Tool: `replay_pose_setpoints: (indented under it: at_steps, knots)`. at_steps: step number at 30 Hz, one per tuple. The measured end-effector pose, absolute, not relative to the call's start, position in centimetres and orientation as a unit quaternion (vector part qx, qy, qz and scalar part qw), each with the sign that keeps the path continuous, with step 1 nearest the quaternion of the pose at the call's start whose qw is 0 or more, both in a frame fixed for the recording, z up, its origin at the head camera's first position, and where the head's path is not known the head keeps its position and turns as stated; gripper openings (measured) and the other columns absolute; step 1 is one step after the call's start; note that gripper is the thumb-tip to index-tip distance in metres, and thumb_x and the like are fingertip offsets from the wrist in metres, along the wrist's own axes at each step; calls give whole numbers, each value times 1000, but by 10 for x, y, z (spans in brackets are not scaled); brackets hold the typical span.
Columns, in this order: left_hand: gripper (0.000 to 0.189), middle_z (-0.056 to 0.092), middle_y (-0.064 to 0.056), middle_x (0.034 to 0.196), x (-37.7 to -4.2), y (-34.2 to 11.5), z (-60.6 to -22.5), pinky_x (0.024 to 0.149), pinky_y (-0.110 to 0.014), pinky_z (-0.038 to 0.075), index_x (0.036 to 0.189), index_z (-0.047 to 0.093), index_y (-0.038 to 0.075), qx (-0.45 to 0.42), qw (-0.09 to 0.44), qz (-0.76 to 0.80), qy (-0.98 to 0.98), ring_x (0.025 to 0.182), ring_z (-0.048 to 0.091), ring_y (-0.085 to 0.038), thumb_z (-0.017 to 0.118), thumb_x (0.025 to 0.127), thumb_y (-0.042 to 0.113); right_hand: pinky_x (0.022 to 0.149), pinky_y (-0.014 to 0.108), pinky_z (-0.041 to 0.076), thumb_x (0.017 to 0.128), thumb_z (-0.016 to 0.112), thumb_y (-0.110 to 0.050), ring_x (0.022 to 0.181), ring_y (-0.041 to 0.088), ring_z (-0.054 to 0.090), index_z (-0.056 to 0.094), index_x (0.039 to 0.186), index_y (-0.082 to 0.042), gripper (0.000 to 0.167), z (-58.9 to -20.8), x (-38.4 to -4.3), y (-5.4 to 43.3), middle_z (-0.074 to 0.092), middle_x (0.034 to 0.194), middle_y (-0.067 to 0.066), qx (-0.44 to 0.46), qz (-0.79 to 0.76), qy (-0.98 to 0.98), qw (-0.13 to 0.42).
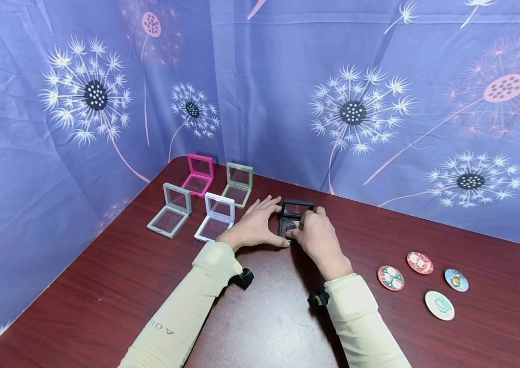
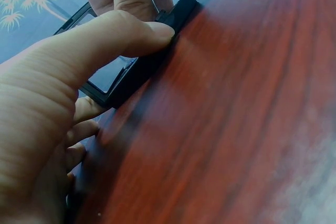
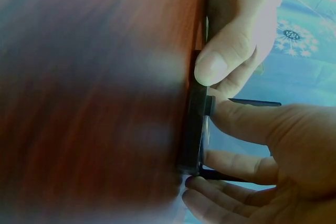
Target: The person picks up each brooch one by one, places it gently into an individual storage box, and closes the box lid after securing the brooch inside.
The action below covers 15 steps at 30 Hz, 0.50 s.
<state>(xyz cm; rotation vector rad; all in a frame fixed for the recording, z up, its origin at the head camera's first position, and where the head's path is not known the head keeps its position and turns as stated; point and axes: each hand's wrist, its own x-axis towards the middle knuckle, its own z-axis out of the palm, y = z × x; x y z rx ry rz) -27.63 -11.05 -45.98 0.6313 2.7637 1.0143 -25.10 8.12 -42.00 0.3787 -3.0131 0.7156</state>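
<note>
A black hinged display case (image 1: 297,202) lies on the table with its clear-windowed lid standing up. My left hand (image 1: 257,225) holds it from the left, thumb pressed on the near edge, as the left wrist view shows on the black frame (image 2: 137,77). Over the base, my right hand (image 1: 320,237) pinches a dark round badge (image 1: 292,226) between thumb and fingers. The badge lies inside the frame's outline and is partly covered by the fingers. In the right wrist view, the right hand (image 3: 299,150) reaches across the case's edge (image 3: 192,129).
To the left stand several opened cases: pink (image 1: 197,177), green (image 1: 239,184), grey (image 1: 170,210) and white (image 1: 216,217). Round badges lie at the right: red (image 1: 420,262), green-and-red (image 1: 390,278), blue (image 1: 456,280) and pale green (image 1: 439,305). A dandelion-print cloth (image 1: 278,102) hangs behind the table.
</note>
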Motion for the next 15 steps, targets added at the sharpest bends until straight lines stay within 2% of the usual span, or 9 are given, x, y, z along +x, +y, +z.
replay_pose_setpoints:
  at_steps: [15]
  knots:
    - [92, 23, -5, 175, -275, -111, -458, 130, -37, -1, 151, 53, 2, 210, 73, 334, 916, 163, 7, -22, 90, 80, 47, 82, 49, 60, 87, 91, -22, 87, 38, 67, 69, 86, 5, 34, -419, -250, 82, 58, 105, 24, 120, 236, -964, 10]
